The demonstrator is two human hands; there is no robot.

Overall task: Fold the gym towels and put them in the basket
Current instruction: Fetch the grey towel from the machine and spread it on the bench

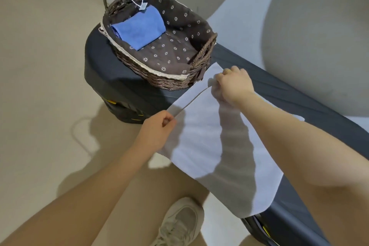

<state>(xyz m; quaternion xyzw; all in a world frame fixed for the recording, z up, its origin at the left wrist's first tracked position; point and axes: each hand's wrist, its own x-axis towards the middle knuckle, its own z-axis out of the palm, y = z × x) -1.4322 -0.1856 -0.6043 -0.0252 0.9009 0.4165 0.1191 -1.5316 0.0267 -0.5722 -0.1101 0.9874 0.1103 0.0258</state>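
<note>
A white gym towel (203,138) lies across a dark padded bench (299,98), its near part hanging over the bench's front edge. My left hand (157,126) pinches the towel's left corner, lifted off the bench. My right hand (233,84) grips the far corner of the same raised edge, close to the basket. A brown wicker basket (159,78) with a flowered lining stands on the bench's left end. A folded blue towel (137,28) lies inside it at the far left.
A white tag on a plastic loop (142,6) hangs from the basket's far handle. My light sneaker (179,223) stands on the beige floor below the bench. A pale wall (319,26) rises behind the bench.
</note>
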